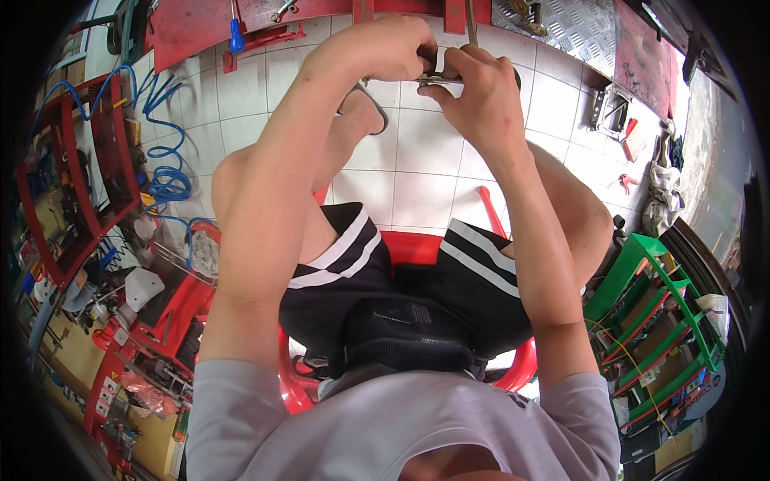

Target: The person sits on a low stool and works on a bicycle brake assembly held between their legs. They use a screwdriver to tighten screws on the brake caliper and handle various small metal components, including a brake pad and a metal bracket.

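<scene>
Both arms reach out ahead past my knees, and the hands meet near the edge of the red metal frame. My left hand (401,50) is curled closed, with its fingertips at a dark spot by a small metal part; what those fingers grip is mostly hidden. My right hand (491,86) is closed, thumb and bent fingers around a thin, flat metal part (437,79) whose kind I cannot make out. Just above the right knuckles rises a narrow metal bar (472,26); whether the hand touches it is unclear.
A blue-handled screwdriver (237,38) stands by the red bench (188,40). Coiled blue air hose (167,183) hangs at left. Green shelving (642,264) stands at right. A metal bracket (611,111) and a red-handled tool (628,183) lie on the white tiles.
</scene>
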The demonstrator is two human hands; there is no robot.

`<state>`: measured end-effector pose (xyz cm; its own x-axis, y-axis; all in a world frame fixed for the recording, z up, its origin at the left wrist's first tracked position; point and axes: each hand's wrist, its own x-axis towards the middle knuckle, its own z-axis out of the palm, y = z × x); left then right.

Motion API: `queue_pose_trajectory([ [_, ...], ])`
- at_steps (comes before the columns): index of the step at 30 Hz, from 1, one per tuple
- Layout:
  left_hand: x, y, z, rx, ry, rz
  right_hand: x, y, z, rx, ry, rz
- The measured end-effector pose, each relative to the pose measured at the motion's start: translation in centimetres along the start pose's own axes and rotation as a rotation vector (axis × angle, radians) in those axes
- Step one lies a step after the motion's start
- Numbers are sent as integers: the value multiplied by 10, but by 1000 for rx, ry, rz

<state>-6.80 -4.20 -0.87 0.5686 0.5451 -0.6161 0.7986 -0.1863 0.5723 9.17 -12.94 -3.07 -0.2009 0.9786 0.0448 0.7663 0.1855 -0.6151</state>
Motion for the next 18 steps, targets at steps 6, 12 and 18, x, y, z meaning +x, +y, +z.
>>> queue_pose_trajectory([
  [6, 2, 0, 12, 176, -108, -138, -1, 7, 4, -8, -72, 29],
  [12, -4, 9, 9, 209, -139, -167, -1, 6, 2, 27, -96, 49],
  [18, -14, 12, 7, 209, -46, -96, -1, 8, 3, -3, -70, 0],
])
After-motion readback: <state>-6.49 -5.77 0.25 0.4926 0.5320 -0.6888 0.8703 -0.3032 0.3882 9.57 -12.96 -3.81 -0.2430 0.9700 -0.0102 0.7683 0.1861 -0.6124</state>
